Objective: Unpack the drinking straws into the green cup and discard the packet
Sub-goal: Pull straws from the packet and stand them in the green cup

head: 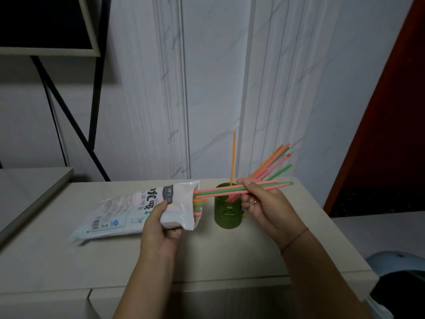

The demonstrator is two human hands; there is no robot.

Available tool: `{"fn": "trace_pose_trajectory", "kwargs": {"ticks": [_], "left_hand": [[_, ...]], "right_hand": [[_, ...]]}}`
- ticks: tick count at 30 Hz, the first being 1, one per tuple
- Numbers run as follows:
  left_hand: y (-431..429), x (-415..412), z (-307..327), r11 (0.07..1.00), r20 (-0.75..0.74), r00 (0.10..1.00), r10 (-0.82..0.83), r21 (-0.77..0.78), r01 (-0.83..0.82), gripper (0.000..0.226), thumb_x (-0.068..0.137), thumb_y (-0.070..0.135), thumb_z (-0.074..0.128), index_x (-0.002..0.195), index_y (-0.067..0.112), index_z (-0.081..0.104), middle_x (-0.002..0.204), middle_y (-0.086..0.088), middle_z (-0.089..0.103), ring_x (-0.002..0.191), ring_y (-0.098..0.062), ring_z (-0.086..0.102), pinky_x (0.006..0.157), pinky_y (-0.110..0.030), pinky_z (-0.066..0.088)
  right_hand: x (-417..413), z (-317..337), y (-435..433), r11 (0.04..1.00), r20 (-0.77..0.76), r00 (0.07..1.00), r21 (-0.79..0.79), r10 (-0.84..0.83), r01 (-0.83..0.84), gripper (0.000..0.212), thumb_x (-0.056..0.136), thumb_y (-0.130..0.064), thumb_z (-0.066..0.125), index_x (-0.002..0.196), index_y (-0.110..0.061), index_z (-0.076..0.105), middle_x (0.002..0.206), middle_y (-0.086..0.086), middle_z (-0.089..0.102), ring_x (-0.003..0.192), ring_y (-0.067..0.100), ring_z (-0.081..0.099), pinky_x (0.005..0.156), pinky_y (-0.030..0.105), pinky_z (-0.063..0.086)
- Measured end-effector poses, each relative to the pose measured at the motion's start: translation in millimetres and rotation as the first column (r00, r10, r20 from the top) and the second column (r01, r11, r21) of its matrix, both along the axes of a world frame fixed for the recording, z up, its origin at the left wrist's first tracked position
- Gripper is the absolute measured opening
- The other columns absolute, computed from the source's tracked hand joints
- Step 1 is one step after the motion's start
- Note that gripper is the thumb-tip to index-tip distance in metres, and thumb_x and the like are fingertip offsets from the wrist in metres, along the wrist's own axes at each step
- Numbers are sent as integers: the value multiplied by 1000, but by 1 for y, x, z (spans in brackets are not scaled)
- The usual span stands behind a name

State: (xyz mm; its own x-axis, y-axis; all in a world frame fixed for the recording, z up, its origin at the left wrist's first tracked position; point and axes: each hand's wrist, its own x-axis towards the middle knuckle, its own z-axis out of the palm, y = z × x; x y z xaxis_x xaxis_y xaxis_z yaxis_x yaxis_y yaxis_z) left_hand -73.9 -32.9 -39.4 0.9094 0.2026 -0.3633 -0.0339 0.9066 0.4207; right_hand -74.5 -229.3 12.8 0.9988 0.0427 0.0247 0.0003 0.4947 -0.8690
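Note:
A white plastic straw packet (128, 211) lies tilted on the beige cabinet top (207, 254), its open mouth facing right. My left hand (158, 226) grips the packet near that mouth. My right hand (259, 203) pinches a bunch of pink and green straws (220, 191), half drawn out of the packet and passing over the green cup (227, 212). Several straws (271, 164) stand in the cup, leaning right, with one orange straw upright. More straw ends show inside the packet mouth.
The cabinet top ends at a white marbled wall behind. A black metal shelf frame (92, 111) stands at the back left beside a lower grey surface (30, 187). A red door (391, 123) and a blue bin lid (395, 265) are on the right.

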Motion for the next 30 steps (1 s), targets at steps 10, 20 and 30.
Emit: {"fn": "trace_pose_trajectory", "kwargs": {"ticks": [10,20,30], "left_hand": [[-15,-2,-3,999,33,999,19,31,-20,47,84,2,62,130,13,55,122,-10,67,111,-26,64,101,-55,44],[13,2,-1,994,-19,995,102,45,-101,16,87,3,61,96,17,58,66,1,74,60,-12,72,63,-33,59],[3,1,-3,996,-33,997,66,56,-64,23,85,3,64,104,15,60,84,-2,75,92,-18,69,71,-43,57]], "right_hand": [[-2,-13,34,995,53,997,-79,-63,68,12,88,-3,58,96,4,64,67,9,59,56,8,56,57,17,52],[7,2,-42,884,102,908,-205,-407,420,11,89,-5,57,91,3,65,47,1,60,40,4,55,46,13,50],[34,-18,-35,774,148,930,-520,-336,362,12,89,-7,58,89,2,65,60,8,59,45,5,56,50,15,51]]}}
